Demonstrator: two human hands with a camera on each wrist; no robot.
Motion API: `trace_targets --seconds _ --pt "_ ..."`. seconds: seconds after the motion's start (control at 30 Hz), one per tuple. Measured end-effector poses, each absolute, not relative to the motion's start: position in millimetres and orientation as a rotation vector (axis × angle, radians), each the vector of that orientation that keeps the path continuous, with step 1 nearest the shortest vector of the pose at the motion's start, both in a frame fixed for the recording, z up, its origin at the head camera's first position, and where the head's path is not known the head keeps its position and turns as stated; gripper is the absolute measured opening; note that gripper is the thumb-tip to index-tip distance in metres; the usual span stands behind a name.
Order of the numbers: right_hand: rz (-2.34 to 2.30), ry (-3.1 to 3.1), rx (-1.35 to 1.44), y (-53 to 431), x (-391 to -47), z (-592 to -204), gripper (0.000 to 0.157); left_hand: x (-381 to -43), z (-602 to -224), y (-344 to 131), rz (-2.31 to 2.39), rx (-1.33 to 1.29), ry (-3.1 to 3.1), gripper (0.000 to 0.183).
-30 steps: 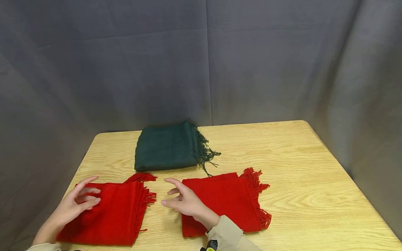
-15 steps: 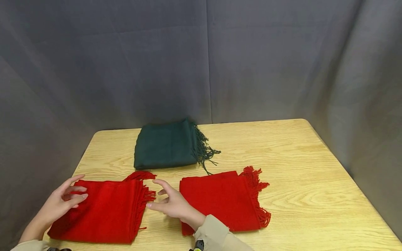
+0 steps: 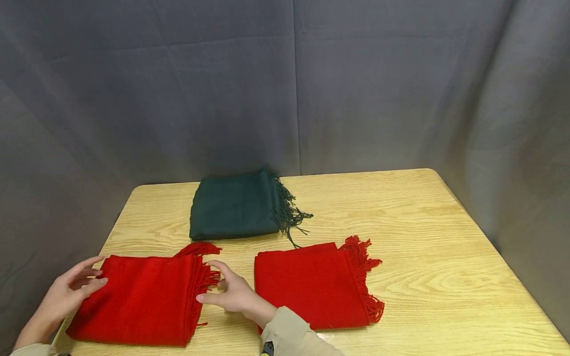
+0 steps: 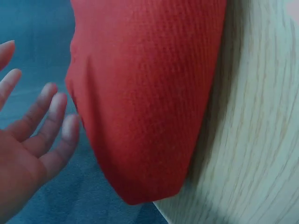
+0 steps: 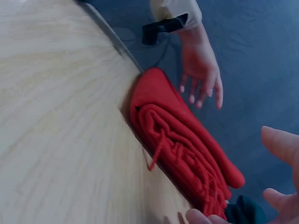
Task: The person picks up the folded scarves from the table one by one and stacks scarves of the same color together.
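Note:
A folded red scarf (image 3: 142, 301) with a fringe on its right side lies at the front left of the table. My left hand (image 3: 67, 294) is at its left edge, fingers spread and loosely bent, holding nothing. In the left wrist view that hand's fingers (image 4: 51, 123) are beside the scarf's folded side (image 4: 149, 102). On the other side, my right hand (image 3: 236, 294) hovers at the fringe with thumb and index finger apart. The right wrist view shows the scarf's rolled layers (image 5: 173, 135) between the two hands.
A second folded red scarf (image 3: 307, 287) lies to the right, partly behind my right forearm. Farther back is a folded dark green scarf (image 3: 236, 205) with fringe. The wooden table (image 3: 436, 262) is bordered by a grey curtain (image 3: 213, 99).
Both hands have moved left and slightly down, from over the scarves to either side of the left red scarf. Its near left corner shows more now. The scarves have not visibly moved.

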State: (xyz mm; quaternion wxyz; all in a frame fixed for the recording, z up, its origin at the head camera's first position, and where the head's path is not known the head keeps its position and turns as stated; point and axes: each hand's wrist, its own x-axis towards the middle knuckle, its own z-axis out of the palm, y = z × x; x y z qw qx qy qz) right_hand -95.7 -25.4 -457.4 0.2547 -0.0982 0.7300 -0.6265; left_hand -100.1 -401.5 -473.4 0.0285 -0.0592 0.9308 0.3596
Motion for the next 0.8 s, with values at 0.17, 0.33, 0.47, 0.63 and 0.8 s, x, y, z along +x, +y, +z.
trace_targets --seconds 0.17,0.33,0.47,0.63,0.8 --pt "-1.717 1.905 -0.224 -31.7 -91.8 -460.4 0.066 -106.8 -497.0 -421.2 1.086 -0.263 2.845 0.077" --pt "-1.738 1.828 -0.223 -36.4 -92.4 -462.8 0.063 -100.8 -476.2 -413.5 1.063 -0.263 2.717 0.077" --pt "-1.752 1.763 -0.227 -40.2 -94.2 -465.1 0.062 -96.6 -454.7 -403.2 1.072 -0.274 2.518 0.075" --pt "-1.753 1.745 -0.215 -46.0 -96.2 -466.2 0.061 -98.0 -450.3 -400.1 1.085 -0.315 2.401 0.08" --pt "-1.728 1.761 -0.212 -52.5 -98.4 -466.6 0.06 -97.8 -457.3 -404.3 1.164 -0.349 2.352 0.08"
